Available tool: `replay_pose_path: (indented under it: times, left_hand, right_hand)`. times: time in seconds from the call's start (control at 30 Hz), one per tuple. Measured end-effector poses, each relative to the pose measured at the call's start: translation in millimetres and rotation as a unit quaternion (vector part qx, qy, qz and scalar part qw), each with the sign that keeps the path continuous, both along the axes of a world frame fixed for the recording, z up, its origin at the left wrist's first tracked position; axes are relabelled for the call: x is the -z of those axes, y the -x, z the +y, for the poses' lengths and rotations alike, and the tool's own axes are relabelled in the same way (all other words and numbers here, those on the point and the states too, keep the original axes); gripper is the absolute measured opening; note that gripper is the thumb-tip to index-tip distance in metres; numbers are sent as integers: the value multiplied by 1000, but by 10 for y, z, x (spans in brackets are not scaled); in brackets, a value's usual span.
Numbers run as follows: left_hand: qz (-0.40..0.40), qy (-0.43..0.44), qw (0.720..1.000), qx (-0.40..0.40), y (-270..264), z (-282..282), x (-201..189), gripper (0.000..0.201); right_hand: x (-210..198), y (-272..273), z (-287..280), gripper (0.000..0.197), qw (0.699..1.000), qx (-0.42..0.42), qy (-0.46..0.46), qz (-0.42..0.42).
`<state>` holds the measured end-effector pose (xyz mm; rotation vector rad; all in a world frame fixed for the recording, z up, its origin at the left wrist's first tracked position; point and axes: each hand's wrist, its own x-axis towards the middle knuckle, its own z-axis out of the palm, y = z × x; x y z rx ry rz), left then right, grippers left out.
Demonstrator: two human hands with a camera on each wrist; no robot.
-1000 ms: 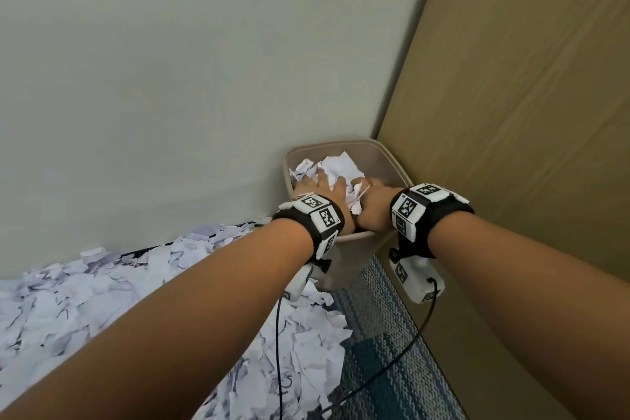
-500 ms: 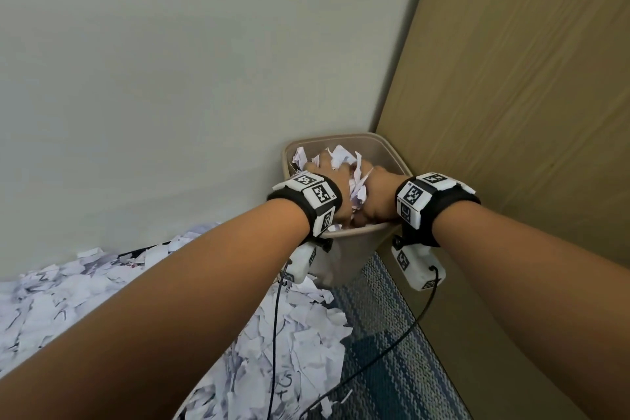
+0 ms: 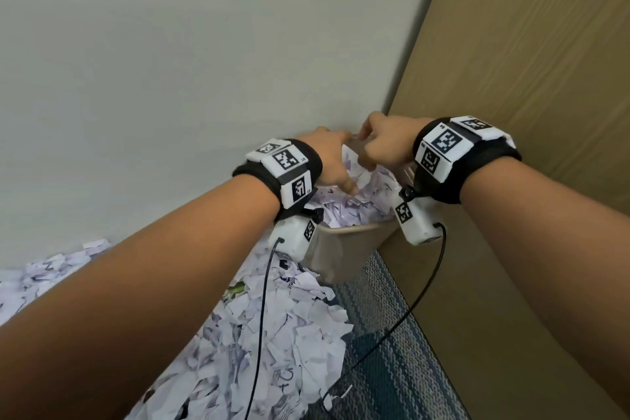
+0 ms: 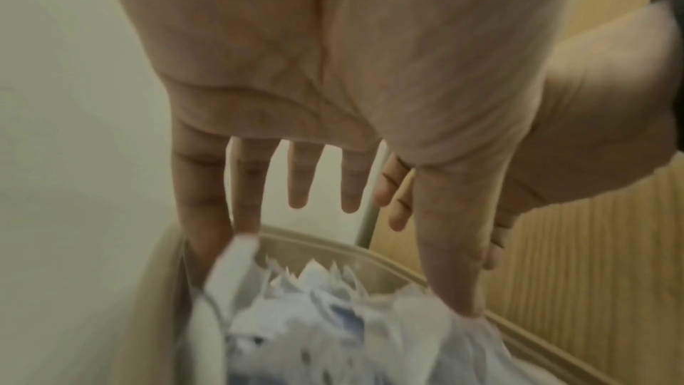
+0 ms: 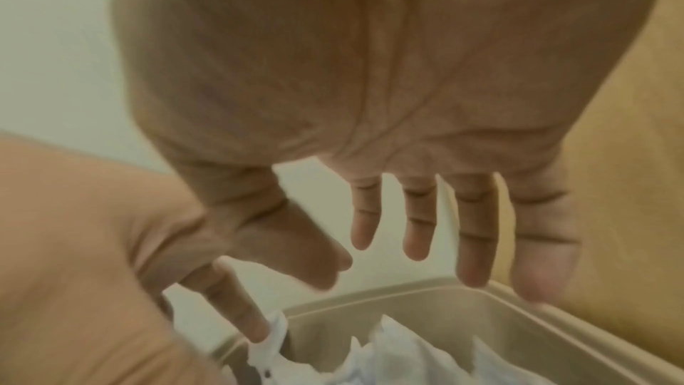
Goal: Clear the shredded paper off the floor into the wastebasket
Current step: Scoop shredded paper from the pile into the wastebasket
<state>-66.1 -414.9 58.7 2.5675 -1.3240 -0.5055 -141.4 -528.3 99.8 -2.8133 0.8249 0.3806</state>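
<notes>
Floor (image 3: 385, 368): blue-grey striped carpet. Beige wastebasket (image 3: 344, 249) stood on it in corner, touching scraps. White paper scraps (image 3: 283, 341) lay heaped left of basket along wall; small greenish bit (image 3: 235, 290) among them, perhaps paper.

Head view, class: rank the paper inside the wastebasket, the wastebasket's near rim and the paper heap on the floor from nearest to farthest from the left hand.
1. Paper inside the wastebasket: directly under the left hand.
2. Wastebasket's near rim: below the wrist, toward the camera.
3. Paper heap on the floor: lower still, at the basket's foot beside the carpet.
</notes>
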Motion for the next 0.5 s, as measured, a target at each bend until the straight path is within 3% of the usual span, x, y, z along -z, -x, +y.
replay_pose_path:
  times: [0.1, 0.17, 0.23, 0.37, 0.5]
  left_hand:
    - [17, 33, 999, -5, -90, 167, -175, 71]
    - [22, 90, 995, -35, -143, 320, -262, 33]
    - [15, 142, 987, -74, -217, 514, -302, 10]
    - [-26, 145, 983, -113, -424, 1024, -187, 9]
    - [-38, 36, 989, -140, -592, 1748, 298, 10]
  right_hand:
    - [-40, -90, 185, 30, 997, -16, 20, -68]
    - [-52, -141, 316, 26, 994, -18, 6, -106]
    - [-48, -196, 483, 24, 992, -26, -21, -125]
    - [50, -366, 898, 23, 990, -55, -60, -115]
    - [375, -510, 1399, 33, 990, -116, -53, -61]
